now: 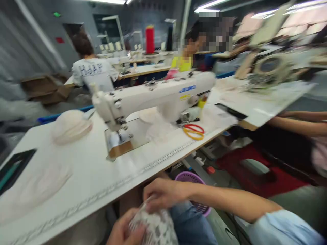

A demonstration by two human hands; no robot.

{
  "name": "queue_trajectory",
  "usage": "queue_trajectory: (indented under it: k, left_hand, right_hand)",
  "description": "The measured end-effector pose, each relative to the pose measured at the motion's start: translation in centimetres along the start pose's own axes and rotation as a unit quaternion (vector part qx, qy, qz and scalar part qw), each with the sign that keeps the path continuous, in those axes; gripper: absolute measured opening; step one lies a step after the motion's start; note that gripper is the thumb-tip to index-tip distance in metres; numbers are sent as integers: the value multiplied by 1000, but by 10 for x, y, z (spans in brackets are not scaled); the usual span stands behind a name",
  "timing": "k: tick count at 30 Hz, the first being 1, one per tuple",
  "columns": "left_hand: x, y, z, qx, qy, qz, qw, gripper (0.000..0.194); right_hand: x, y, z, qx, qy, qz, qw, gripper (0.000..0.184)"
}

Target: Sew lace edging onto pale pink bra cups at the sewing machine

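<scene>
Over my lap, below the table's front edge, a piece of white and grey patterned lace-like fabric (157, 226) is held between both hands. My left hand (129, 228) grips its left side, thumb on top, blurred by motion. Fingers of my right hand (162, 194) are closed on the fabric's upper edge. Above them on the table stands a white sewing machine (153, 97), its needle end to the left. Scissors with red and yellow handles (194, 131) lie beside the machine's base.
Pale cup-shaped fabric pieces (70, 127) and a blurred pale cloth pile (38, 187) lie on the table's left part, near a dark tray (16, 166). A purple basket (190, 177) stands on the floor. At right are another person's arms (301, 124); other people sit at machines behind.
</scene>
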State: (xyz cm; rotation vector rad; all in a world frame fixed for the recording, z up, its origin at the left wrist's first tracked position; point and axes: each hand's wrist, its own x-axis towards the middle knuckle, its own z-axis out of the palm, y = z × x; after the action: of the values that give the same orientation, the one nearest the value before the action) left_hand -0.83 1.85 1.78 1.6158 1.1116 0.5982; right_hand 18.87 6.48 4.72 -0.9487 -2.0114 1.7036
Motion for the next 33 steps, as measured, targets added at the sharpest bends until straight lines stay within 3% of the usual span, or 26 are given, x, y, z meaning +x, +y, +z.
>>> queue_trajectory:
  k: [1,2,4,7,13,20,25,28,33]
  left_hand:
    - [-3,2,1,-102,-50,-58,992,48]
    - [-3,3,2,-182,-84,-110,974,48]
    - [2,5,2,-257,-67,-154,952,40]
    - [9,7,2,-286,-52,-169,942,32]
    - [2,4,3,-254,-55,-179,949,36]
    - [-2,-5,5,-170,-36,-163,971,38]
    - [3,-3,5,-156,-39,-142,977,33]
    - [9,1,6,-121,-17,-127,984,19]
    - [13,6,4,-91,-29,-132,987,19]
  right_hand:
    - [-4,4,-3,67,9,57,996,14]
    - [-6,9,-5,97,-12,72,993,18]
    - [-8,19,-7,161,-27,107,981,27]
    - [-13,22,-6,178,-31,136,974,32]
    - [-21,17,-1,180,-40,124,975,31]
    - [-19,20,7,108,-27,97,989,21]
    - [-17,22,9,86,-26,97,991,16]
    - [-17,23,7,43,-20,84,995,13]
    - [-17,21,2,-16,-34,85,996,15]
